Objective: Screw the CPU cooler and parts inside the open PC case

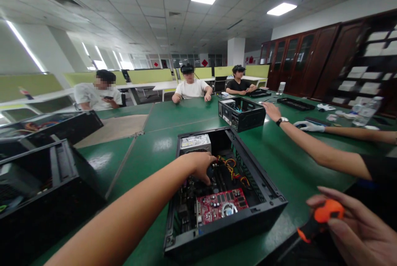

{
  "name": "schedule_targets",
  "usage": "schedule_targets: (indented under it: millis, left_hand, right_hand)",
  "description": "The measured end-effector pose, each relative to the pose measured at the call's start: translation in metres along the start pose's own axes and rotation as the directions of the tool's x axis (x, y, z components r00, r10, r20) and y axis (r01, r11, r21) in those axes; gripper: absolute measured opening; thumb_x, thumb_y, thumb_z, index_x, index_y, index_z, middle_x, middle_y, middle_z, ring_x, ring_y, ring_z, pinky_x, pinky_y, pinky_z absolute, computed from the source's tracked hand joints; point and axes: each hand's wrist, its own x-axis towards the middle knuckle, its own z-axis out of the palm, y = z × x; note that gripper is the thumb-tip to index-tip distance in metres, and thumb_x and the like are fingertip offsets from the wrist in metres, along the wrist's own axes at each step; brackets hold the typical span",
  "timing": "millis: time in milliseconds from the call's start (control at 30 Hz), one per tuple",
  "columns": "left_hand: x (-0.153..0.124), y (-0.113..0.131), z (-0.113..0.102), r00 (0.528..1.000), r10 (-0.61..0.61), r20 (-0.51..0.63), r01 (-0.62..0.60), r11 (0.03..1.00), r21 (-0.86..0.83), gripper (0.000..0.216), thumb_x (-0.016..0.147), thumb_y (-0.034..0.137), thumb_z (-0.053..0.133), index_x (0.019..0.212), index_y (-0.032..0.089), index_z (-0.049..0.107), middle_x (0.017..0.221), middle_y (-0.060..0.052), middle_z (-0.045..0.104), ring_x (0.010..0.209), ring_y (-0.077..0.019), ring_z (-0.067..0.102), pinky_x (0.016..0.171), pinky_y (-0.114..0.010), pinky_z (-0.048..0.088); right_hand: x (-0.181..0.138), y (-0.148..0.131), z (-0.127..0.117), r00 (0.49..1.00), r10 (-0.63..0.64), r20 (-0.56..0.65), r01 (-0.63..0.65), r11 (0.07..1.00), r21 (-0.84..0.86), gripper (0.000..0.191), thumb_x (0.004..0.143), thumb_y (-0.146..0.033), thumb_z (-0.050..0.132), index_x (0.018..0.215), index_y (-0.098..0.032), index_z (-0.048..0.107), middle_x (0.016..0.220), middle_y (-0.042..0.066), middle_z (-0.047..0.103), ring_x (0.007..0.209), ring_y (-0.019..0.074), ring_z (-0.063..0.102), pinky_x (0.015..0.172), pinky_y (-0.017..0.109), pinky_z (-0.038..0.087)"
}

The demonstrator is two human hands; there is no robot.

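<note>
An open black computer case [231, 226] lies on its side in front of me. My left hand [203, 166] reaches into it, fingers curled down over the dark motherboard area beside the power supply [194, 142]; what the fingers grip is hidden. Right of that hand run yellow, red and black cables [231, 166]. Nearer to me in the case sits a red graphics card [221, 206] with a round silver fan. At the lower right, outside the case, my right hand [359, 224] holds an orange and black screwdriver [329, 212], its shaft pointing down to the left.
More open computer cases stand on the green table [164, 144]: one further back [242, 113], others at left [65, 179]. A co-worker's arms come in from the right, one hand gloved [310, 126]. A plastic bottle [369, 111] stands far right. Several people sit beyond the table.
</note>
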Motion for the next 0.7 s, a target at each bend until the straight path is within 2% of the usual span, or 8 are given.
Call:
schedule_targets:
  millis: [100, 167, 233, 300, 367, 467, 633, 700]
  left_hand:
    - [-0.025, -0.015, -0.016, 0.991, -0.022, -0.131, 0.013, 0.998, -0.069, 0.054, 0.072, 0.035, 0.080, 0.124, 0.022, 0.070, 0.123, -0.010, 0.072, 0.110, -0.0300, 0.069, 0.095, -0.037, 0.052]
    - [-0.048, -0.024, -0.017, 0.948, -0.076, -0.309, 0.012, 0.979, -0.205, 0.038, 0.087, 0.040, 0.065, 0.119, 0.021, 0.071, 0.117, -0.009, 0.074, 0.107, -0.0272, 0.069, 0.095, -0.037, 0.052]
    - [-0.071, -0.030, -0.006, 0.835, -0.185, -0.518, -0.043, 0.917, -0.397, 0.036, 0.090, 0.047, 0.061, 0.111, 0.021, 0.074, 0.109, -0.007, 0.076, 0.101, -0.0253, 0.070, 0.092, -0.037, 0.053]
    - [-0.090, -0.031, 0.017, 0.693, -0.288, -0.661, -0.151, 0.838, -0.524, 0.035, 0.089, 0.050, 0.062, 0.104, 0.021, 0.075, 0.106, -0.007, 0.077, 0.100, -0.0257, 0.070, 0.095, -0.039, 0.052]
    - [-0.102, -0.030, 0.043, 0.613, -0.309, -0.727, -0.236, 0.807, -0.541, 0.035, 0.090, 0.049, 0.060, 0.105, 0.021, 0.075, 0.112, -0.008, 0.076, 0.107, -0.0271, 0.068, 0.106, -0.045, 0.045]
    - [-0.104, -0.026, 0.074, 0.582, -0.262, -0.769, -0.333, 0.786, -0.520, 0.037, 0.095, 0.048, 0.050, 0.105, 0.022, 0.075, 0.118, -0.009, 0.074, 0.119, -0.0298, 0.062, 0.112, -0.050, 0.037]
    - [-0.094, -0.021, 0.092, 0.464, -0.309, -0.830, -0.447, 0.727, -0.521, 0.043, 0.099, 0.045, 0.039, 0.091, 0.020, 0.074, 0.104, -0.011, 0.073, 0.118, -0.0306, 0.058, 0.107, -0.049, 0.041]
    - [-0.092, -0.020, 0.093, 0.446, -0.324, -0.834, -0.463, 0.714, -0.525, 0.042, 0.099, 0.044, 0.040, 0.089, 0.020, 0.073, 0.103, -0.010, 0.072, 0.116, -0.0305, 0.058, 0.107, -0.049, 0.040]
  right_hand:
    - [0.029, -0.030, 0.023, 1.000, -0.010, -0.010, 0.010, 0.999, 0.035, 0.035, 0.093, -0.038, 0.066, 0.126, -0.025, 0.064, 0.117, 0.011, 0.075, 0.099, 0.0224, 0.075, 0.080, 0.020, 0.062]
    - [0.056, -0.048, 0.048, 0.989, -0.106, 0.103, 0.107, 0.994, 0.001, 0.034, 0.095, -0.037, 0.063, 0.127, -0.024, 0.062, 0.124, 0.010, 0.072, 0.107, 0.0225, 0.072, 0.088, 0.026, 0.061]
    - [0.084, -0.059, 0.078, 0.927, -0.227, 0.299, 0.259, 0.963, -0.072, 0.032, 0.098, -0.035, 0.059, 0.127, -0.024, 0.061, 0.125, 0.009, 0.070, 0.109, 0.0227, 0.070, 0.094, 0.033, 0.059]
    - [0.108, -0.061, 0.111, 0.817, -0.305, 0.490, 0.417, 0.899, -0.136, 0.030, 0.100, -0.031, 0.054, 0.128, -0.023, 0.060, 0.124, 0.007, 0.069, 0.111, 0.0221, 0.068, 0.100, 0.038, 0.055]
    - [0.126, -0.056, 0.140, 0.715, -0.335, 0.613, 0.526, 0.836, -0.158, 0.028, 0.100, -0.026, 0.049, 0.127, -0.021, 0.059, 0.123, 0.008, 0.069, 0.112, 0.0218, 0.065, 0.102, 0.040, 0.052]
    - [0.140, -0.046, 0.170, 0.627, -0.305, 0.716, 0.570, 0.806, -0.156, 0.027, 0.100, -0.020, 0.047, 0.125, -0.018, 0.058, 0.119, 0.010, 0.069, 0.111, 0.0217, 0.065, 0.100, 0.040, 0.051]
    - [0.149, -0.039, 0.186, 0.570, -0.267, 0.777, 0.603, 0.778, -0.175, 0.028, 0.100, -0.017, 0.047, 0.126, -0.016, 0.057, 0.120, 0.012, 0.068, 0.112, 0.0235, 0.064, 0.100, 0.042, 0.050]
    - [0.152, -0.039, 0.189, 0.558, -0.265, 0.786, 0.614, 0.769, -0.176, 0.029, 0.100, -0.017, 0.047, 0.127, -0.016, 0.057, 0.121, 0.012, 0.068, 0.113, 0.0242, 0.063, 0.101, 0.043, 0.049]
